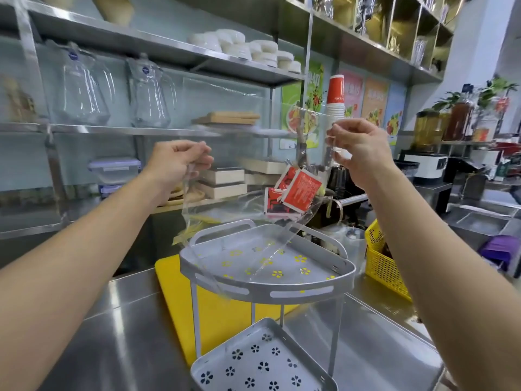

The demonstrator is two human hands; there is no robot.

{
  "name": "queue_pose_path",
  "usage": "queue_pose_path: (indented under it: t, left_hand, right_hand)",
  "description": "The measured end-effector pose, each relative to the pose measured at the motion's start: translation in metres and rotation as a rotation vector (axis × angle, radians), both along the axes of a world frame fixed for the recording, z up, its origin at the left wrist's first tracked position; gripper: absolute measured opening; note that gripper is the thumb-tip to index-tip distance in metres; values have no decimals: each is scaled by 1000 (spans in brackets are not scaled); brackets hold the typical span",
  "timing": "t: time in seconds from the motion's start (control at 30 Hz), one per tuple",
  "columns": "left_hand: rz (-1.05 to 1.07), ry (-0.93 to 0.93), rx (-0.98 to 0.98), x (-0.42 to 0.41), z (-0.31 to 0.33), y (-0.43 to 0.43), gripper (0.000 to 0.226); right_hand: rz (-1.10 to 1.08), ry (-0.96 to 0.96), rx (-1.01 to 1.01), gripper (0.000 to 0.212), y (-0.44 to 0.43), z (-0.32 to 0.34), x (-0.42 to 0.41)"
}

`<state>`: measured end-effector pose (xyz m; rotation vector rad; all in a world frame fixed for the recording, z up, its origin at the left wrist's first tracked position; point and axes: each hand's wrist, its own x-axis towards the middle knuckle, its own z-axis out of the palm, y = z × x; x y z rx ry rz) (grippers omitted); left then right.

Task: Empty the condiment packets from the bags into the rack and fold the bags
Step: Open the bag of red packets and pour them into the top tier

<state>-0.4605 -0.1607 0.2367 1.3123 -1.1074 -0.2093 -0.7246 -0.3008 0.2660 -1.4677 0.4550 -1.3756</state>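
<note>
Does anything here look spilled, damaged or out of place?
Nothing stands out. The red packets are inside the clear bag, held by the left hand and right hand above the rack.

Drinks-shop kitchen — steel counter (118, 334), steel shelving (158, 49), stacked paper cups (335, 105), menu posters (375, 100), glass pitchers (81, 91)

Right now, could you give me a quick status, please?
Left hand, right hand pinch clear bag. Red packets inside, above rack's top tray. Tray bare.
</note>
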Motion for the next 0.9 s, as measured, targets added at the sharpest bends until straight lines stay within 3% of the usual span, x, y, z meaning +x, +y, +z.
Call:
queue_pose_path:
  t: [0.2, 0.47, 0.5, 0.57, 0.67, 0.77, 0.87, 0.9]
  left_hand:
    - [-48, 34, 59, -5, -14, 1, 15]
    - [-97, 72, 191, -14, -58, 1, 12]
    - [-96, 67, 205, -14, -61, 2, 16]
    - [-128, 48, 249, -14, -67, 4, 26]
    - [-100, -39, 307, -12, -76, 6, 26]
    - [-55, -151, 338, -8, -83, 8, 10]
    - [-96, -171, 396, -2, -85, 11, 8]
    - [-84, -171, 400, 0, -85, 11, 9]
  right_hand:
    - [5, -18, 18, 14, -3, -13, 1]
    - [26, -11, 105, 6, -16, -86, 3]
    - [32, -15, 112, 9, -19, -92, 3]
    - [61, -18, 165, 35, -24, -103, 0]
    - [55, 236, 154, 46, -23, -116, -7]
    - [6, 568, 38, 24, -17, -129, -15]
    - [-27, 602, -45, 2, -11, -135, -15]
    - [-51, 561, -57, 4, -10, -134, -14]
